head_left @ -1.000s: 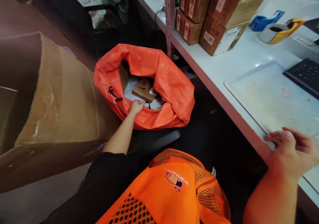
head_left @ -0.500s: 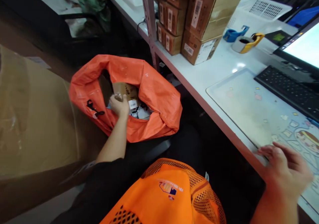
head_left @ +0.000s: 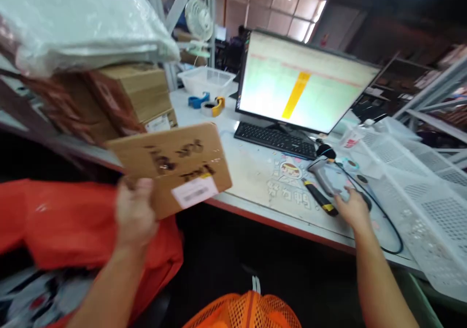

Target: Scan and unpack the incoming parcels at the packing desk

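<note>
My left hand [head_left: 134, 213] grips the lower edge of a flat cardboard parcel [head_left: 171, 167], which has black marker writing and a white label. The parcel is raised over an orange woven sack [head_left: 76, 221], and part of the sack lies below my left forearm. My right hand [head_left: 352, 210] is on the desk, wrapped around the lower part of a grey handheld barcode scanner [head_left: 328, 178]. A black cable runs from the scanner across the desk. A black-and-yellow utility knife [head_left: 320, 197] lies just left of my right hand.
A monitor [head_left: 302, 80] and black keyboard [head_left: 275, 139] stand on the white desk [head_left: 255, 182], with stacked cardboard boxes [head_left: 127, 92] at its left. Tape dispensers [head_left: 206, 104], a plastic basket [head_left: 206, 81] and white perforated crates [head_left: 419, 187] surround the work area.
My view has swung up from the sack to the desk. My left hand has lifted the cardboard parcel out of the sack, and my right hand has moved onto the scanner.
</note>
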{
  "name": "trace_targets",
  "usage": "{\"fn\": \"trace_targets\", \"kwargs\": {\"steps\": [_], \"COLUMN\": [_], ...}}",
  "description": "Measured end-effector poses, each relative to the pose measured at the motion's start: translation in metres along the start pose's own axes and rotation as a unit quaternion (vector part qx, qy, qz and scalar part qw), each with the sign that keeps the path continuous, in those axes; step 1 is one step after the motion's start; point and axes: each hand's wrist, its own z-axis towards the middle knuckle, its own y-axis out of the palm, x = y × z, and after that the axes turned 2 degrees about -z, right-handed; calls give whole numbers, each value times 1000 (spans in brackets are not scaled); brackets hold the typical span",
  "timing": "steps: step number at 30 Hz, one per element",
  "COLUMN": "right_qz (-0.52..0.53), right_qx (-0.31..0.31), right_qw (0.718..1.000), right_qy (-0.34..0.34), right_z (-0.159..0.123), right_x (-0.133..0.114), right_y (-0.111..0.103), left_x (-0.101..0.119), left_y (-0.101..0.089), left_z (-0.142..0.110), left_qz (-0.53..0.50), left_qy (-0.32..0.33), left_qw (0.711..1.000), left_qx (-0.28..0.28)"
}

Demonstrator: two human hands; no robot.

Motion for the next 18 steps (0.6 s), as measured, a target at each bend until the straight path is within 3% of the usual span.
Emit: {"fn": "trace_targets", "kwargs": {"steps": [2,4,7,9,12,18], "right_qz": [11,19,16,-14,-59,-86], "right_qx": [6,4,-22,-62,-110,-126], "right_qw": [1000,999,999,998,992,988], "right_qy": [15,26,32,20,-2,20], "right_z": [2,7,21,33,52,74], "right_x": [-7,-9,-11,-17,-34,-58], "right_y": [7,13,18,20,27,38], "left_x": [-14,-32,-59,-71,-75,-72], "left_y": [79,139,187,196,195,192], "left_z": [-4,-12,-24,-28,-28,-24], "left_qz": [-55,-104,-121,-123,-121,-117], "left_qy": [-22,-23,-41,-73,-100,-97], "left_qw": [995,982,960,951,947,947], "left_qx": [-83,-158,-249,-276,-281,-282]}}
